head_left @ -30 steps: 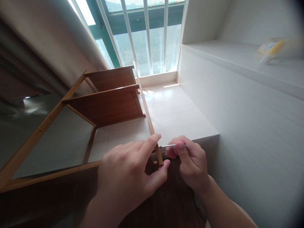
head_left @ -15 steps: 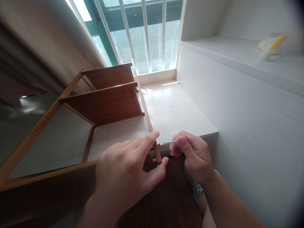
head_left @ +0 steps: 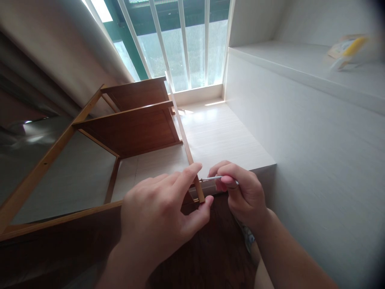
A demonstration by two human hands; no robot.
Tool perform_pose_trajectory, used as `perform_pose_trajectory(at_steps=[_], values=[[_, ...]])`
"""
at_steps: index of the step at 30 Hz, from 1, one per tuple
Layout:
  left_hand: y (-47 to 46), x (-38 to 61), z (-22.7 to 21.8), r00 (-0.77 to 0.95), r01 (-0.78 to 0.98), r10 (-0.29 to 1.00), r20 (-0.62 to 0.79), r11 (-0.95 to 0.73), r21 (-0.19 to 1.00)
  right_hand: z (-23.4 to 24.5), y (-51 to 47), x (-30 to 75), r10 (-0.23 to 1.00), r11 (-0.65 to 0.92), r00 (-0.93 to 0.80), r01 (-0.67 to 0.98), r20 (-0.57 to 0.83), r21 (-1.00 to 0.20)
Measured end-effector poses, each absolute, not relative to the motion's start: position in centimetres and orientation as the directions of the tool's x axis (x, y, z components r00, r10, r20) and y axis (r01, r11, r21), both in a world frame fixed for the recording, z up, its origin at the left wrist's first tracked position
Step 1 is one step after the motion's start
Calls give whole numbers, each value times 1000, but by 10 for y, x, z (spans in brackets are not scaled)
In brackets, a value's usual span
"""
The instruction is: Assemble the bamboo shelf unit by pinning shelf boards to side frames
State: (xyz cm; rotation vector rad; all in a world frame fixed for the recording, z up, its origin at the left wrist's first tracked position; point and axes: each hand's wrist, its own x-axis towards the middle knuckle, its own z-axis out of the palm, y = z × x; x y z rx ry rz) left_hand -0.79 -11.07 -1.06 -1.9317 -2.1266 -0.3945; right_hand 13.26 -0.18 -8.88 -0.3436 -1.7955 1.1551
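Note:
A brown wooden shelf rack (head_left: 135,128) lies on its side, its boards standing between long rails. My left hand (head_left: 159,212) grips the near end of its right-hand rail (head_left: 185,142), index finger above and thumb at the end. A small screw (head_left: 201,180) sticks out of that rail's right side. Between the thumb and fingers of my right hand (head_left: 248,192) is a thin metal hex key (head_left: 213,178). Its tip meets the screw head, though how deep it sits I cannot tell. The bent end shows beside my thumb.
Under the rack is a pale raised platform (head_left: 222,136) with a front edge. A white panel wall with a ledge (head_left: 288,60) rises at the right, a blurred yellow-and-white item (head_left: 349,50) on it. Behind are a barred window (head_left: 192,56) and a curtain (head_left: 66,44). Dark floor (head_left: 204,257) lies below.
My right hand has turned and shifted slightly left, bringing the hex key's tip from just off the screw to its head. My left hand keeps its hold on the rail.

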Motion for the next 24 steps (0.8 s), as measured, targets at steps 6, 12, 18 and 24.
perform_pose_trajectory(at_steps=[6,12,18,24], values=[[-111,-8,-10,-91,996,935,343,85,32,-89,1,132,651,489,-531,-251,541,-835],[-111,-8,-11,-98,995,934,344,91,35,-89,-4,131,762,320,-536,-179,365,-930],[-111,-8,-11,-101,995,932,349,93,38,-81,-14,126,843,237,-455,-165,287,-957],[-111,-7,-10,-110,994,938,327,100,46,-80,-13,124,887,266,-340,-178,313,-947]])
